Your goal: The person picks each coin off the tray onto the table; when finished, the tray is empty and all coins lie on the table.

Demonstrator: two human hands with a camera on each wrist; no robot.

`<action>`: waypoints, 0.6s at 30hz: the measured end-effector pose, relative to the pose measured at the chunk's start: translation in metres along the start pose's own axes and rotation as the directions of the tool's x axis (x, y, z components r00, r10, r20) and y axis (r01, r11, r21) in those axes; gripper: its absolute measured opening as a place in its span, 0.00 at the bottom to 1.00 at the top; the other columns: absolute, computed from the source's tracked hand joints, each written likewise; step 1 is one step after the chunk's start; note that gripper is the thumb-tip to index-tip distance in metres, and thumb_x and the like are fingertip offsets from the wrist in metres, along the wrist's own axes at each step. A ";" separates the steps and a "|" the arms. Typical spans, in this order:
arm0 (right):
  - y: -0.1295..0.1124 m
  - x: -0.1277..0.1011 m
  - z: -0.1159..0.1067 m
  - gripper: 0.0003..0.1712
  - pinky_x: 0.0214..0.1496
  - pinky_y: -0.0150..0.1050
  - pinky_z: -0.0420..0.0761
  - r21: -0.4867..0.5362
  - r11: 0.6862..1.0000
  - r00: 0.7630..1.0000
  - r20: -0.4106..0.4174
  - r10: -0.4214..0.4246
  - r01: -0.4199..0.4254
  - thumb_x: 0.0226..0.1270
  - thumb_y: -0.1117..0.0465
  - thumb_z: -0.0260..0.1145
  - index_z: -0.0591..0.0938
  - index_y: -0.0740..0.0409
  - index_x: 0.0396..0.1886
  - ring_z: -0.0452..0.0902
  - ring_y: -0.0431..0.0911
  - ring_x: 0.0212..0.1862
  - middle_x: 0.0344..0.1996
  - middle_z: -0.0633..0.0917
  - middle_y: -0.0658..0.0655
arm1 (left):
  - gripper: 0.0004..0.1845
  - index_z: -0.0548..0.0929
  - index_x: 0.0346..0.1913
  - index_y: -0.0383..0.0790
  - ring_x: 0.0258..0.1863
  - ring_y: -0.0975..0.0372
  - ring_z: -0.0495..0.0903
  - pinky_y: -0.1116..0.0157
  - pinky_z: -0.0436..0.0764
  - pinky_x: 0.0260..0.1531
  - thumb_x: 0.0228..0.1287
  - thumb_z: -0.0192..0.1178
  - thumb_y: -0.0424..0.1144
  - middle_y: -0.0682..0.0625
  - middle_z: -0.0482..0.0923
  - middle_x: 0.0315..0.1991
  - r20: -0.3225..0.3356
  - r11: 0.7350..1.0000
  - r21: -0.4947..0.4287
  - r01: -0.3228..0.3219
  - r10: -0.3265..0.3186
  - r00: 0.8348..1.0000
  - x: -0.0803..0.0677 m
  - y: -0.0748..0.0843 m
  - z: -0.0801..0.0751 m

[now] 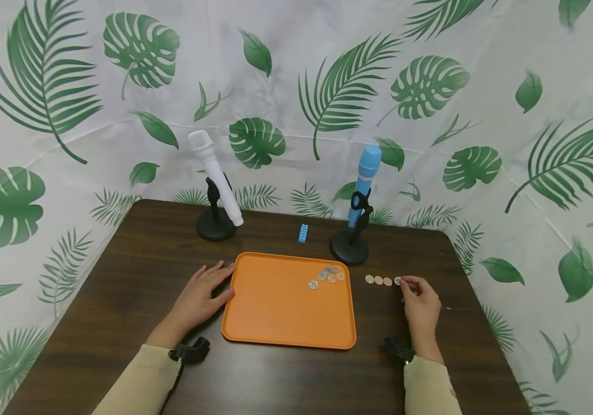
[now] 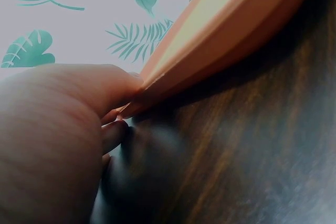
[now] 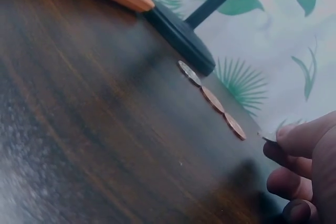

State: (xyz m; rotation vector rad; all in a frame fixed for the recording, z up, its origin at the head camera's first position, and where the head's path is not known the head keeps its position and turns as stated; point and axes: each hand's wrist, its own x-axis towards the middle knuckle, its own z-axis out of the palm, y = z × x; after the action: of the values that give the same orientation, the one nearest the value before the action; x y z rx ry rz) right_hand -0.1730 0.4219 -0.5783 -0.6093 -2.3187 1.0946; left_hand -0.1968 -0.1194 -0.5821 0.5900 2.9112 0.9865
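Note:
My left hand (image 1: 199,298) rests at the left edge of an orange tray (image 1: 281,314), its thumb and fingertips against the rim in the left wrist view. To the right of the tray, my right hand (image 1: 423,306) pinches a silver coin (image 3: 269,137) between thumb and forefinger, close over the table. Beside that coin lies a row of 3 coins (image 1: 378,280), one silvery and two copper, almost edge to edge in the right wrist view. Several more coins (image 1: 332,278), silver and copper, cluster in the tray's upper right corner, with one silver coin (image 1: 313,285) a little apart.
Behind the tray, a white microphone (image 1: 217,173) leans in a black stand at the left, and a blue microphone (image 1: 367,167) in another stand (image 1: 349,249) at the right. A small blue studded block (image 1: 303,233) lies between them. A leaf-print cloth hangs behind the dark wooden table (image 1: 286,380).

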 end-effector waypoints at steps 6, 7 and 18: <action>-0.005 -0.002 0.001 0.09 0.41 0.33 0.80 -0.119 0.992 0.999 -0.010 -0.051 0.049 0.77 0.58 0.73 0.92 0.58 0.48 0.85 0.48 0.39 0.45 0.94 0.61 | 0.38 0.69 0.85 0.47 0.86 0.46 0.63 0.36 0.50 0.87 0.78 0.66 0.53 0.48 0.71 0.82 -0.009 1.000 0.003 -0.010 0.010 1.000 -0.001 0.001 -0.001; -0.007 -0.003 0.001 0.09 0.45 0.38 0.81 -0.140 0.988 0.998 -0.010 -0.064 0.062 0.77 0.58 0.73 0.92 0.59 0.47 0.86 0.52 0.42 0.46 0.94 0.62 | 0.38 0.69 0.85 0.47 0.86 0.46 0.63 0.37 0.49 0.87 0.78 0.66 0.53 0.48 0.71 0.82 -0.008 1.000 0.000 -0.006 0.006 1.000 -0.001 0.002 -0.002; -0.016 -0.008 0.000 0.09 0.48 0.62 0.79 -0.270 0.960 0.997 0.006 -0.081 0.080 0.78 0.60 0.71 0.92 0.62 0.46 0.84 0.63 0.46 0.45 0.88 0.66 | 0.38 0.69 0.84 0.47 0.86 0.46 0.64 0.36 0.50 0.87 0.78 0.66 0.54 0.47 0.72 0.82 -0.016 1.000 0.005 -0.005 0.005 1.000 0.000 0.004 -0.003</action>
State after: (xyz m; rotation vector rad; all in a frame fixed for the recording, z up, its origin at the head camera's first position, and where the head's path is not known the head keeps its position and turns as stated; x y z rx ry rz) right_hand -0.1702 0.4076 -0.5674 -0.6091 -2.4855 0.7438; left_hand -0.1955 -0.1184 -0.5776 0.5933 2.9284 0.9896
